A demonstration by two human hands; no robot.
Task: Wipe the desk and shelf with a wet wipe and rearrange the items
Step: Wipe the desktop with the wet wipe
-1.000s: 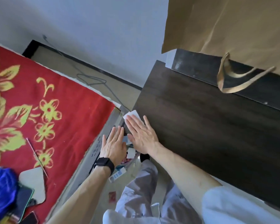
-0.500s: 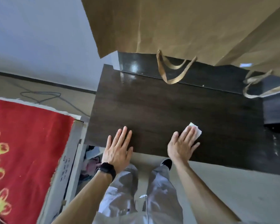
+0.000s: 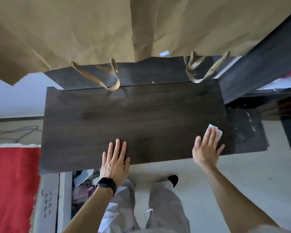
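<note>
A dark wood desk (image 3: 124,118) fills the middle of the head view. My right hand (image 3: 207,148) lies flat near the desk's front right corner, pressing a folded white wet wipe (image 3: 216,130) under its fingertips. My left hand (image 3: 115,162), with a black watch on the wrist, rests flat with spread fingers on the front edge near the middle, holding nothing. A raised dark shelf (image 3: 141,74) runs along the back of the desk.
Two brown paper bags (image 3: 91,31) stand on the shelf, their handles (image 3: 107,79) hanging over the desk's back edge. A dusty lower dark board (image 3: 247,132) adjoins the desk on the right. A red mat (image 3: 12,185) lies at left, a box of clutter (image 3: 84,185) below the desk edge.
My right hand has slid the wipe from the desk's left edge along the front to the right corner. My left hand came onto the front edge and stayed. The view swung right.
</note>
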